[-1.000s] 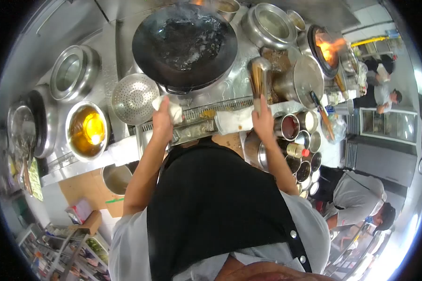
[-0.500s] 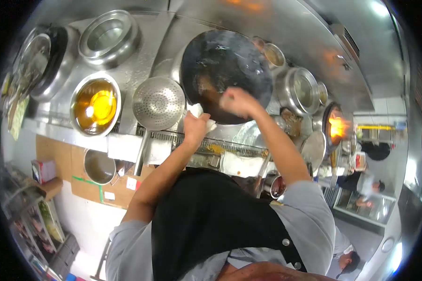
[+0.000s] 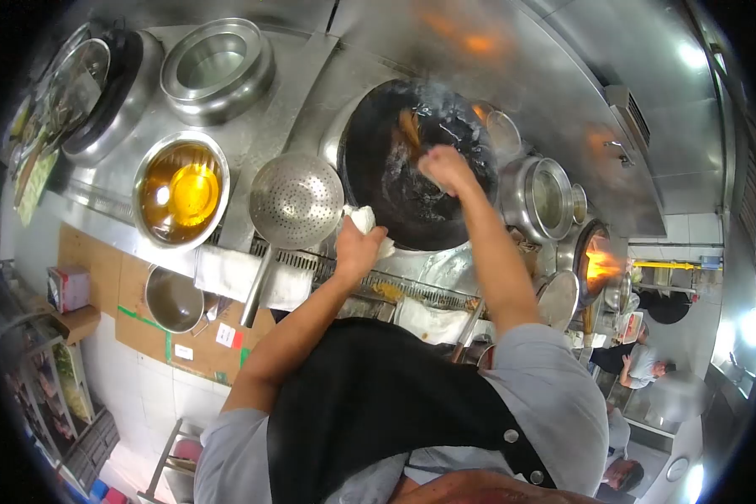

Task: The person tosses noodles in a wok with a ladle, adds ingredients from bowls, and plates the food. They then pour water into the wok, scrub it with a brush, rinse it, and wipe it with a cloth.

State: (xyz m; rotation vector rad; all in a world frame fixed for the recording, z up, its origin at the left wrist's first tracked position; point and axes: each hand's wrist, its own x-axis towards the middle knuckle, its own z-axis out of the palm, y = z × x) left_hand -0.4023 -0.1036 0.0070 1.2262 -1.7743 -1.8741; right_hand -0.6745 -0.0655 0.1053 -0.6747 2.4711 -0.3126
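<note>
A big black wok (image 3: 395, 210) sits in the steel range, with steam rising from it. My left hand (image 3: 357, 250) presses a white cloth (image 3: 366, 222) against the wok's near rim and grips it there. My right hand (image 3: 445, 168) reaches over the middle of the wok, closed around a brownish brush (image 3: 410, 130) whose end points into the far side of the pan. My black apron and grey sleeves fill the bottom of the view.
A perforated steel skimmer (image 3: 296, 200) lies left of the wok, beside a bowl of yellow oil (image 3: 179, 189). Steel pots (image 3: 216, 67) stand behind, another pot (image 3: 546, 197) to the right, near a flaming burner (image 3: 601, 262). Folded towels (image 3: 227, 273) lie on the ledge. Other people (image 3: 643, 365) work at the right.
My right hand left the ladle handle at the right and moved into the wok with the brush. My left hand stayed on the cloth at the rim. My view swung left.
</note>
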